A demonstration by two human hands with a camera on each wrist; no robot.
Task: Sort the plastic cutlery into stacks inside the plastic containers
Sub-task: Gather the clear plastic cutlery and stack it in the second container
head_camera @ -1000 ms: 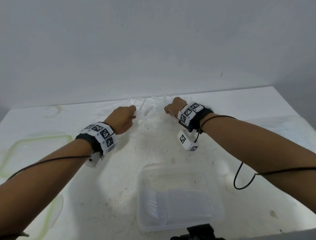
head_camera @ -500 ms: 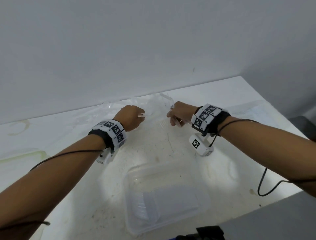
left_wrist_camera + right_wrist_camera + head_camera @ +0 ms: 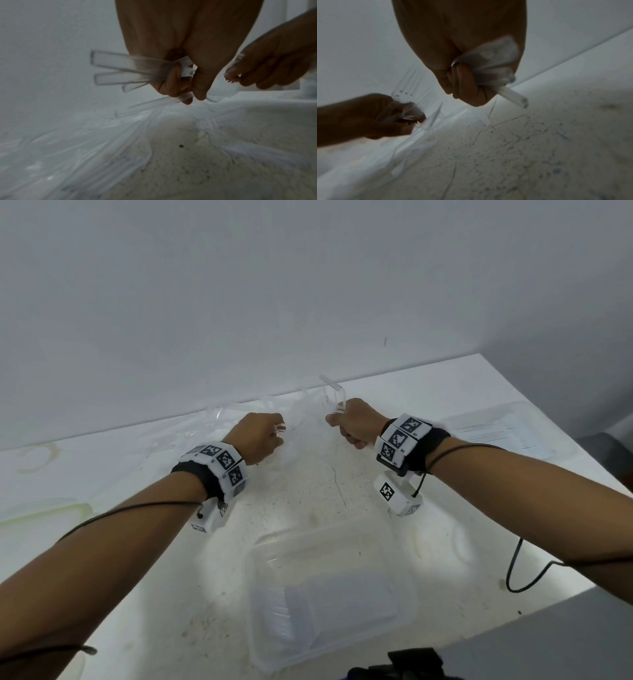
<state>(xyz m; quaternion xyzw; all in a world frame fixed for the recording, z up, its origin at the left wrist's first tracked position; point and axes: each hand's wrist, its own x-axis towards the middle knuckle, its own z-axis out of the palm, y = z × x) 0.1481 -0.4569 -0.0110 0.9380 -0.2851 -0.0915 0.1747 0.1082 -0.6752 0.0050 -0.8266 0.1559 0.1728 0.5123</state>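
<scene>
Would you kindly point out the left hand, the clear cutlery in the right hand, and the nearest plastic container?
left hand (image 3: 258, 436), head view, on the back of the hand.
clear cutlery (image 3: 334, 392), head view, on the handles sticking up above the right hand.
plastic container (image 3: 329, 537), head view, on its far rim.

Both forearms stretched forward from 7 and 4 o'clock, bare, with marker bands and black cables at the wrists. Left hand (image 3: 260, 436) knuckles up, fingers (image 3: 173, 79) curled tight round a fan of clear cutlery handles (image 3: 116, 70), thumb pressed down against them. Right hand (image 3: 356, 424) fisted just beside it toward 3 o'clock, not touching, fingers (image 3: 467, 86) wrapped round another clear cutlery bunch (image 3: 496, 67) with ends sticking out past the fist.
</scene>
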